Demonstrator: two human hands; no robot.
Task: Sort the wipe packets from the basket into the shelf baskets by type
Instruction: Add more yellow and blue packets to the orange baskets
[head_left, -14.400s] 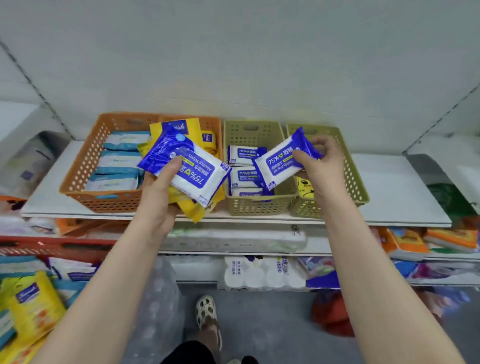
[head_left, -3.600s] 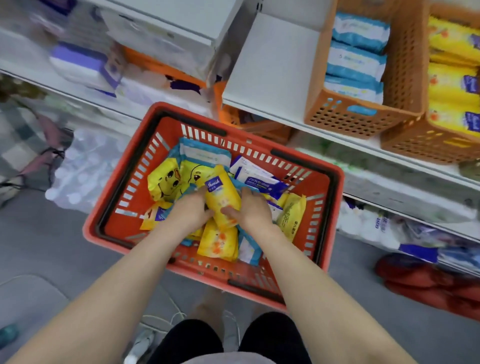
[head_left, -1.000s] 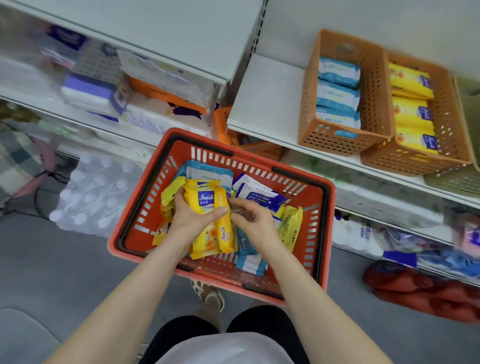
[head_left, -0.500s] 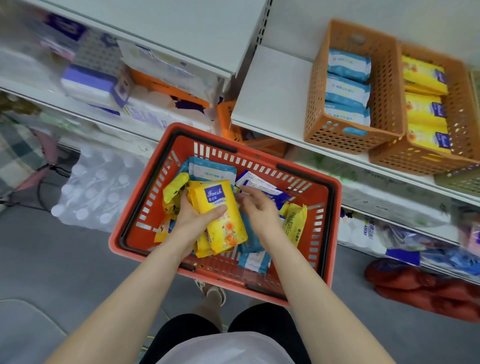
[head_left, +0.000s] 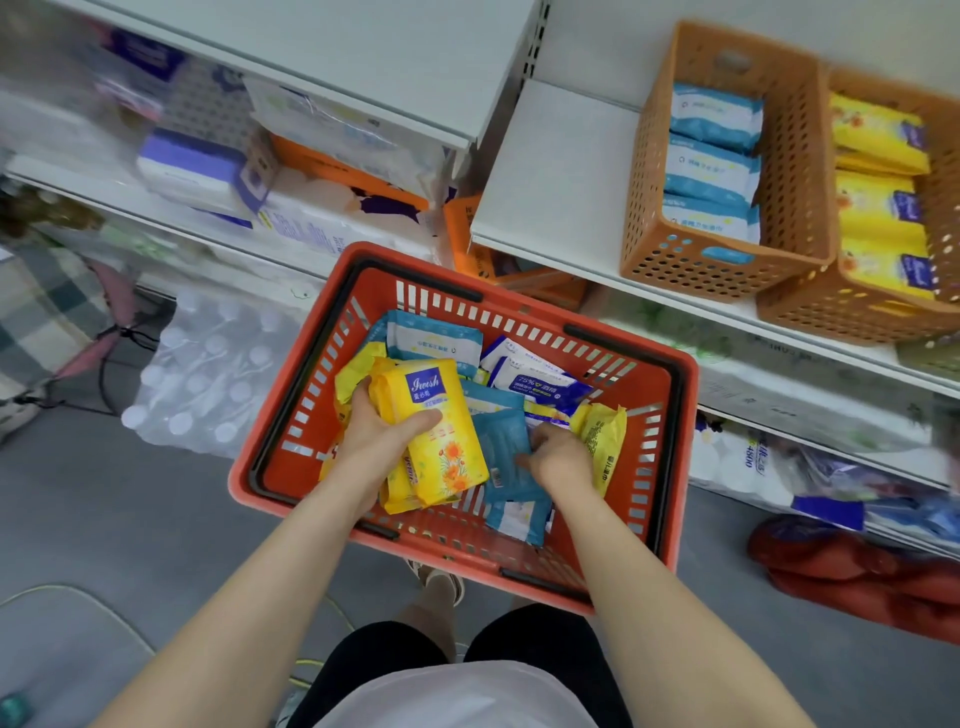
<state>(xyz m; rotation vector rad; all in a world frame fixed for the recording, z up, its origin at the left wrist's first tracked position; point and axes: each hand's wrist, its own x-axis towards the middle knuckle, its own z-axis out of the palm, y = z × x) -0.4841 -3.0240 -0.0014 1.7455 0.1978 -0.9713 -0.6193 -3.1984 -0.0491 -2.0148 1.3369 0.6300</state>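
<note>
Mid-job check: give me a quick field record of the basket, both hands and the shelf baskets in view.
source: red shopping basket, mixed packets left inside
left hand: gripping a stack of yellow flower-print packets
right hand: down in the basket, fingers on a teal packet
also in basket: blue-and-white 75% alcohol wipes, light blue packet
left orange shelf basket: row of light blue packets
right orange shelf basket: row of yellow packets, matching the left hand's stack

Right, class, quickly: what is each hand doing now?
Left hand: closed on yellow packets.
Right hand: fingers on a teal packet; grip unclear.
</note>
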